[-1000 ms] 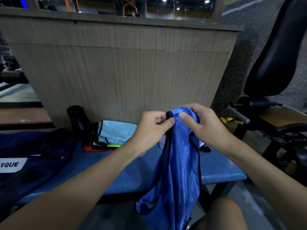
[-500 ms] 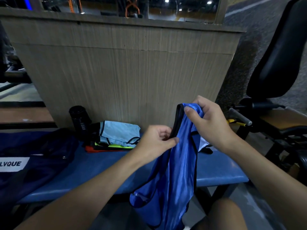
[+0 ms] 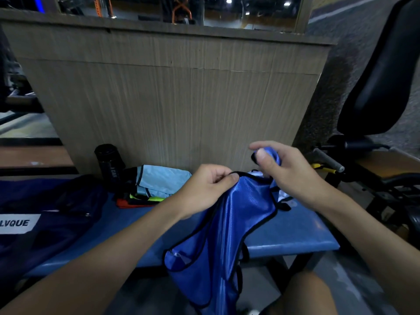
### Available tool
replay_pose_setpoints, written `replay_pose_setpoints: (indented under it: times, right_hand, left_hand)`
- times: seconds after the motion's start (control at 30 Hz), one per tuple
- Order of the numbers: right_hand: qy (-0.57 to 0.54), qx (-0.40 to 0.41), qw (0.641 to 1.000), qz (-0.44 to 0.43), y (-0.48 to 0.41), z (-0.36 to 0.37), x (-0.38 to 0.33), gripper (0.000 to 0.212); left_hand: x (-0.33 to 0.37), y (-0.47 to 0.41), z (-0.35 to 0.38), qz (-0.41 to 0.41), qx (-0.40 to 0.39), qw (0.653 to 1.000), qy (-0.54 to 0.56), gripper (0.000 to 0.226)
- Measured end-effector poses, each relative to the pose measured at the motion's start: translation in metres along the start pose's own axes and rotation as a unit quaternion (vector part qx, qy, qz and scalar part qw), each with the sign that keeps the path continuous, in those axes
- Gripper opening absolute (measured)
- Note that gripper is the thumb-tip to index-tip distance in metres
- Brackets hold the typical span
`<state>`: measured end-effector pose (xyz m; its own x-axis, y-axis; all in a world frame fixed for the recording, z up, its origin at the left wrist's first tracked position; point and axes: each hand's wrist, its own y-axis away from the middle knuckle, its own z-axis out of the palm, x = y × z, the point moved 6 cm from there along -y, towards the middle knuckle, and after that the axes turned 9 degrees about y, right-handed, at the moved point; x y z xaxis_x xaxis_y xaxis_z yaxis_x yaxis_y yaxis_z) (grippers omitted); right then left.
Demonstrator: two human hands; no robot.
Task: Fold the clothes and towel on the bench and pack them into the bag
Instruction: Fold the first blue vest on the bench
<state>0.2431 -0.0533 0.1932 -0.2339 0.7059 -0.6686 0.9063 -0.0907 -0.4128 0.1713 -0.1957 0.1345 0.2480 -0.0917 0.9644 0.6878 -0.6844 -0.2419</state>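
Observation:
A shiny blue vest with black trim [image 3: 229,226] hangs in front of me, over the front edge of the blue bench [image 3: 300,235]. My left hand [image 3: 209,189] pinches its black-trimmed edge between thumb and fingers. My right hand [image 3: 286,169] grips another part of the vest a little higher and to the right. A pile of folded clothes, light blue on top [image 3: 159,180], lies at the back of the bench. A dark navy bag with a white label [image 3: 45,219] sits on the bench's left end. Something white [image 3: 284,194] lies on the bench behind the vest, mostly hidden.
A black bottle [image 3: 109,164] stands against the wooden partition [image 3: 172,98] behind the bench. A black exercise machine with seat and handle [image 3: 372,155] stands close on the right. My bare knee [image 3: 304,294] shows at the bottom.
My hands have drawn apart along the vest's trim: the left one slid left and lower, the right one moved right. The vest's top edge now stretches between them.

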Motion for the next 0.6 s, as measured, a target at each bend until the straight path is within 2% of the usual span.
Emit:
replay_pose_setpoints:
  times: [0.07, 0.1, 0.13, 0.23, 0.27, 0.33, 0.43, 0.5, 0.6]
  right_hand:
    - [0.021, -0.067, 0.997, 0.024, 0.003, 0.009, -0.001, 0.061]
    - [0.045, -0.083, 0.995, 0.030, 0.004, 0.012, -0.001, 0.062]
    - [0.068, -0.092, 0.993, 0.027, 0.005, 0.015, 0.000, 0.054]
    - [0.058, -0.100, 0.993, 0.001, 0.007, 0.020, -0.006, 0.009]
    - [0.055, -0.092, 0.994, -0.007, 0.007, 0.020, -0.008, 0.009]
    - [0.059, -0.060, 0.996, -0.014, 0.007, 0.019, -0.009, 0.022]
    - [0.021, 0.016, 1.000, 0.011, 0.006, 0.011, -0.007, 0.034]
    - [0.001, 0.059, 0.998, 0.030, 0.005, 0.002, -0.003, 0.035]
    - [-0.046, 0.080, 0.994, 0.061, 0.004, -0.005, 0.008, 0.034]
  left_hand:
    - [0.007, 0.000, -0.001, 0.006, -0.010, 1.000, 0.004, 0.032]
    - [0.010, 0.001, -0.001, 0.009, -0.016, 1.000, 0.005, 0.029]
    - [0.012, 0.001, -0.001, 0.010, -0.022, 1.000, 0.004, 0.026]
    - [0.012, 0.003, -0.002, 0.014, -0.030, 0.999, 0.000, 0.020]
    - [0.010, 0.004, -0.003, 0.014, -0.023, 1.000, -0.004, 0.018]
    - [0.002, 0.007, -0.005, 0.012, -0.015, 1.000, -0.010, 0.013]
    - [-0.015, 0.015, -0.010, 0.007, -0.009, 0.999, -0.032, 0.010]
    - [-0.024, 0.020, -0.015, 0.005, -0.004, 0.998, -0.066, 0.010]
    - [-0.030, 0.023, -0.024, 0.009, 0.011, 0.995, -0.097, 0.007]
